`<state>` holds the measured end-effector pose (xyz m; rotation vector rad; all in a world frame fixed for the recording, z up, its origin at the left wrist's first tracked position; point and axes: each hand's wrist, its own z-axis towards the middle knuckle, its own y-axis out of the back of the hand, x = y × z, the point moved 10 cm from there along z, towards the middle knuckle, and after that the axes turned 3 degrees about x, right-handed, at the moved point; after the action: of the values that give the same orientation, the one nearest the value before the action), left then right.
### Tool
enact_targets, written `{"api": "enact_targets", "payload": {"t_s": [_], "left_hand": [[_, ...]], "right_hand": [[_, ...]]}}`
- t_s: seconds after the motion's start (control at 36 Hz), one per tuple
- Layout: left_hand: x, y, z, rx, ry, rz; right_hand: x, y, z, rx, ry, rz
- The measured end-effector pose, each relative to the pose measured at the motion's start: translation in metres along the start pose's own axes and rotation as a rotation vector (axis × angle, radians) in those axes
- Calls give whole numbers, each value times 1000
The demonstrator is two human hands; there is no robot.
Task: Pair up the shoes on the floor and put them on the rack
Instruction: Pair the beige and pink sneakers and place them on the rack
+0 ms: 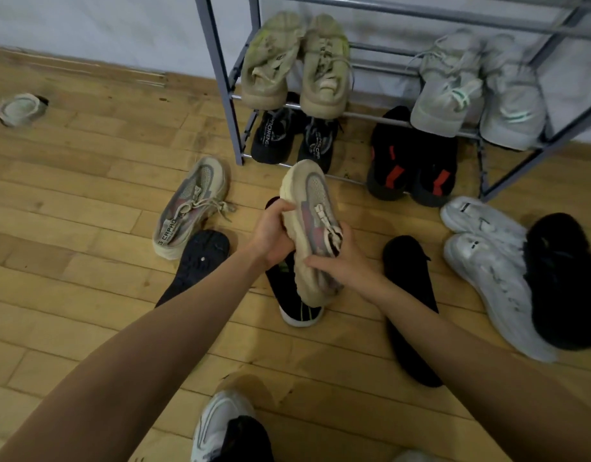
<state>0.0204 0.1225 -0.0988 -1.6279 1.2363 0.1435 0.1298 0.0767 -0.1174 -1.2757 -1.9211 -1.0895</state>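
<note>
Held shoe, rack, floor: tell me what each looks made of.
Held shoe: beige upper looks like perforated mesh fabric, matte, with grey and pink panels; thick cream sole, probably foam or rubber. Rack: thin grey tubes with a dull sheen, likely painted metal. Floor: yellowish planks with grain and seams, wood or wood-look laminate, faintly glossy.

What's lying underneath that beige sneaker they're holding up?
A black shoe with a white sole edge lies on the floor under the beige sneaker. The sneaker and the left hand cover its middle.

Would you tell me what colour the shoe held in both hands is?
The shoe is beige with grey and pinkish-red panels; head view.
</note>
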Motion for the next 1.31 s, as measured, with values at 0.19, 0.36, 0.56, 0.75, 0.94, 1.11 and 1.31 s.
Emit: {"api": "enact_targets", "payload": {"t_s": [0.19,0.36,0.56,0.75,0.94,1.11,1.31], "left_hand": [[2,36,-2,-224,58,465],[-70,106,-32,-724,-84,1160],[-121,201,-70,-1110,56,1361],[-102,270,-83,-1103,282,988],[-113,283,-92,-1038,216,839],[-127,250,-83,-917,20,626],[-86,186,-76,-776,-72,382]], "right_hand": [[13,22,3,-147,96,-280],[38,4,30,-106,105,-420],[64,-22,56,-106,127,-538],[68,-37,66,-96,141,-562],[65,-39,65,-94,153,-534],[67,-30,55,-115,144,-528],[65,-6,29,-191,134,-443]]}}
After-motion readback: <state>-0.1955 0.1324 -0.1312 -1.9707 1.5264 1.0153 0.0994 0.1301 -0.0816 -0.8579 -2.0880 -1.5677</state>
